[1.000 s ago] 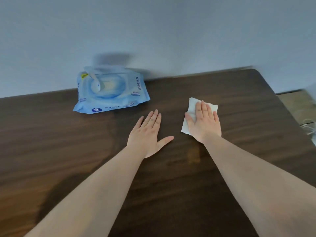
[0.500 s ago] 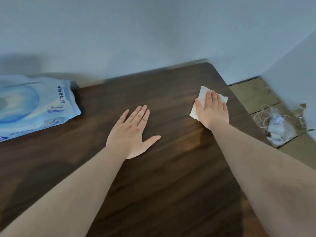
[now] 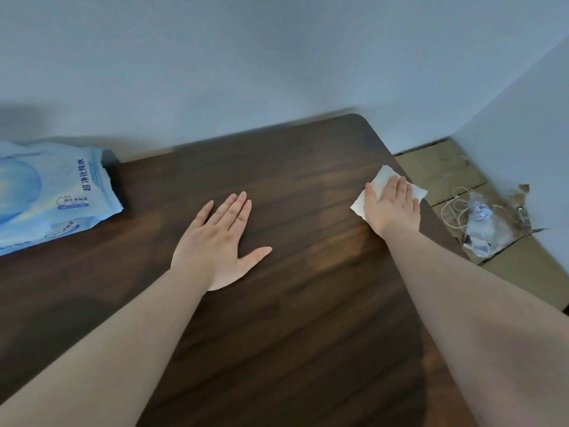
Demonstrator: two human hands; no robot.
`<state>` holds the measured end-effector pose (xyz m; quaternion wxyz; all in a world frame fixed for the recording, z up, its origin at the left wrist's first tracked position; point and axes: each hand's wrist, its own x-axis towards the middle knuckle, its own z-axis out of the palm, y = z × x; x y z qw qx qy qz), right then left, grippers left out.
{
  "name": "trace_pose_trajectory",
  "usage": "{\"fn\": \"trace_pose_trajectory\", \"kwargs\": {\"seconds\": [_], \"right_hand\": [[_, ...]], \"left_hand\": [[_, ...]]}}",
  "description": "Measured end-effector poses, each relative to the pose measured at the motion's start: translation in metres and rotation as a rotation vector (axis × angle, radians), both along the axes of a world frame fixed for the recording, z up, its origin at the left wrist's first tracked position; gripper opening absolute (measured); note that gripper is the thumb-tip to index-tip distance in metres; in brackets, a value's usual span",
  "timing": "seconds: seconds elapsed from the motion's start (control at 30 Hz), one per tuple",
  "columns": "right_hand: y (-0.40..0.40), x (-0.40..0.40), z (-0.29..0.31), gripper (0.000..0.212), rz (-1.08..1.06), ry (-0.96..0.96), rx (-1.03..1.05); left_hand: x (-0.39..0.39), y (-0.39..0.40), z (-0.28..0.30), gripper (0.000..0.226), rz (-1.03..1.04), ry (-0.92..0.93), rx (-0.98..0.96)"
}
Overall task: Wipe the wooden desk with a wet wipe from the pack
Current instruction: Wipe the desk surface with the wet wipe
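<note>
While the left hand (image 3: 215, 241) lies flat and empty on the wooden desk (image 3: 292, 334), the right hand (image 3: 392, 204) presses a white wet wipe (image 3: 383, 178) flat, fingers extended, near the desk's right edge; the pack (image 3: 46, 192) sits far left.

Plain pale wall (image 3: 277, 63) along the far side, meeting a second wall (image 3: 529, 118) at a corner on the right. Tan tiled floor (image 3: 440, 171) at right. Crumpled clear plastic bag (image 3: 483, 226) and looped white cord (image 3: 455, 211) lying there. Dim, even light.
</note>
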<state>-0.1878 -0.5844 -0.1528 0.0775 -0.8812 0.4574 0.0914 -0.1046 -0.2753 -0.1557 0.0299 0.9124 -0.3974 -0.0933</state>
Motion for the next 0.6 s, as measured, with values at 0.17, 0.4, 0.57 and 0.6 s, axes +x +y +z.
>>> {"fn": "trace_pose_trajectory", "kwargs": {"seconds": [0.17, 0.4, 0.57, 0.6], "right_hand": [[0.034, -0.003, 0.003, 0.073, 0.130, 0.065, -0.003], [0.119, 0.021, 0.006, 0.072, 0.538, 0.116, -0.001], [0.200, 0.043, 0.007, 0.070, 0.855, 0.100, 0.012], [0.218, 0.048, 0.008, 0.071, 0.917, 0.096, 0.012]], "left_hand": [[0.002, 0.002, 0.001, 0.092, -0.017, 0.053, 0.023], [-0.012, 0.063, 0.012, 0.085, 0.124, 0.132, 0.013], [-0.032, 0.178, 0.016, 0.082, 0.366, 0.098, 0.025], [-0.036, 0.202, 0.016, 0.084, 0.419, 0.095, 0.042]]}}
